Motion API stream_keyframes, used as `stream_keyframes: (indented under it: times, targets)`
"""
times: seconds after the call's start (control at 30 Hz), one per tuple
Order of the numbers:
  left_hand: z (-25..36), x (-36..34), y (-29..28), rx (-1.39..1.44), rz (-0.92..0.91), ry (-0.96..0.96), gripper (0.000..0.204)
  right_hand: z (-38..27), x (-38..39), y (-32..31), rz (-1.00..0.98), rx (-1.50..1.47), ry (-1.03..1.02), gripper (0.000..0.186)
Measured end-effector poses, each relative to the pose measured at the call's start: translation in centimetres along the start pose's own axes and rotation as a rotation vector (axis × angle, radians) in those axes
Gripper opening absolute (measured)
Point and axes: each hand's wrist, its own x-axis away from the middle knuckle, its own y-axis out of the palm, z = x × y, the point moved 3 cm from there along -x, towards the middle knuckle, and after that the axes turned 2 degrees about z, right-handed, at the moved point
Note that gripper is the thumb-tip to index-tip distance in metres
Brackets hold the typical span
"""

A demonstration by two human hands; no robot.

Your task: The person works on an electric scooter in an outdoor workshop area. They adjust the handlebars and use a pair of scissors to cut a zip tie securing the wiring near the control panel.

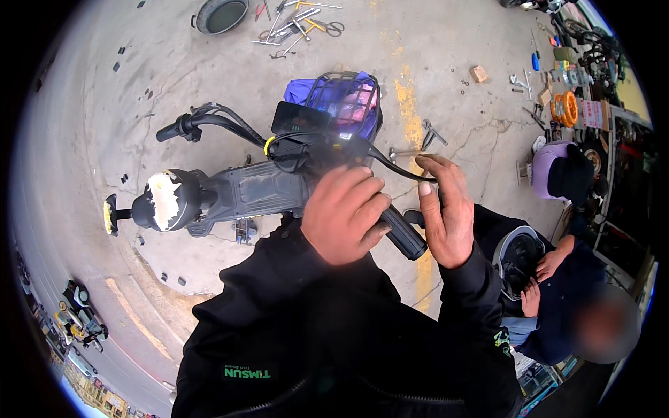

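Observation:
A small electric scooter with a long black footboard (254,189) stands in front of me. Its black handlebar grip (405,235) points toward my right side. My left hand (346,216), slightly blurred, is closed over the handlebar at the inner end of that grip; its palm side is hidden. My right hand (448,209) is beside the grip, thumb and fingers closing on the end of a curved black cable (394,167). Behind the handlebar are a dark phone-like screen (296,118) and a black wire basket (345,101) holding a purple cloth.
A person in dark clothes at my right holds a helmet (519,263). Another person in purple (554,171) bends farther off. Tools (303,28) and a black basin (220,17) lie on the concrete; pliers (433,132) lie near the basket. The scooter's torn seat (167,200) is at left.

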Motion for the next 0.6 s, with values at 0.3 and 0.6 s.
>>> stream_keyframes:
  times: [0.3, 0.6]
  targets:
    - [-0.7, 0.9, 0.3, 0.038, -0.25, -0.01, 0.06, 0.8, -2.8, -0.4, -0.601, -0.329, 0.222, 0.068]
    - [-11.6, 5.9, -9.1, -0.238, -0.121, -0.193, 0.058, -5.6, -0.1, 2.4, -0.48, 0.524, 0.093, 0.096]
